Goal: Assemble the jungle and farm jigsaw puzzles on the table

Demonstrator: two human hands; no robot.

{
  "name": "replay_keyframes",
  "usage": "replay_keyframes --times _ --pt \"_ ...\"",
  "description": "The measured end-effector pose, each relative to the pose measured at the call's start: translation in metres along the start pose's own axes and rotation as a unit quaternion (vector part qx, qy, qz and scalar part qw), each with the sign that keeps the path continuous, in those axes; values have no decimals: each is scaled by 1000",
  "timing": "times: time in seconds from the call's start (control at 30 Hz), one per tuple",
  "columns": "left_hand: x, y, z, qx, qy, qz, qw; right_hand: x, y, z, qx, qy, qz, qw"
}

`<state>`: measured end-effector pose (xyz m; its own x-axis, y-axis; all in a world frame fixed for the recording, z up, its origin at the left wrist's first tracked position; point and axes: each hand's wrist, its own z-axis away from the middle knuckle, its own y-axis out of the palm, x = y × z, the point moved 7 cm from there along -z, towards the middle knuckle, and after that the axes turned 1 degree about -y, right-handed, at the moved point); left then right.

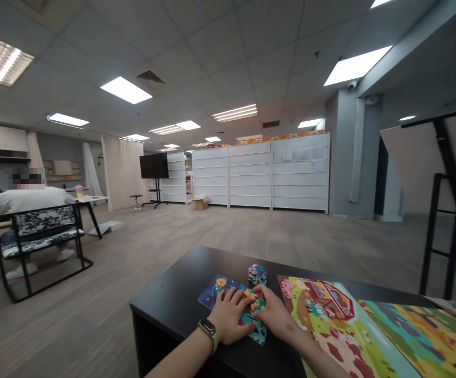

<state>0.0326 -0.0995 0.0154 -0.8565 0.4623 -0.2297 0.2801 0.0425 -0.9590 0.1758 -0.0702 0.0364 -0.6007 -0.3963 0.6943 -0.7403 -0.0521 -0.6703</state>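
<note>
A partly joined jigsaw puzzle (208, 298) with a dark blue, space-like picture lies on the black table. My left hand (231, 315), a watch on its wrist, rests flat across it with the fingers spread. From the right, my right hand (271, 311) has thumb and fingers pinched together on a colourful puzzle piece (258, 304) at the puzzle's right side. Its fingers hide part of that piece. Just beyond my hands stands a small stack of loose puzzle pieces (257, 274).
A farm picture board (330, 315) and a second colourful board (428, 331) lie to the right on the black table (173, 294). A black stand (441, 236) rises beyond the table at right. A person (34, 205) sits far left; white shelves (247, 176) line the back.
</note>
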Motion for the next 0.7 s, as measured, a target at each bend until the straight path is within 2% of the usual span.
replay_keyframes --times 0.1,0.17,0.3,0.4,0.5,0.6,0.7 --pt "-1 0 -1 -1 -7 3 1000 -4 -18 -8 -10 -1 -24 1000" --pt "0 0 -2 -2 -14 9 1000 -6 -22 -7 16 -5 -30 999" --pt "9 4 -3 -16 -54 22 998 -4 -5 18 82 -6 -5 997" --pt "14 8 -3 -24 -76 31 996 3 11 36 81 7 43 996" --pt "15 10 -3 -28 -75 43 996 12 18 41 84 29 87 992" --pt "14 10 -4 -30 -67 59 996 23 14 37 84 38 58 994" --pt "13 9 -1 -27 -66 79 994 22 8 30 120 69 -13 990"
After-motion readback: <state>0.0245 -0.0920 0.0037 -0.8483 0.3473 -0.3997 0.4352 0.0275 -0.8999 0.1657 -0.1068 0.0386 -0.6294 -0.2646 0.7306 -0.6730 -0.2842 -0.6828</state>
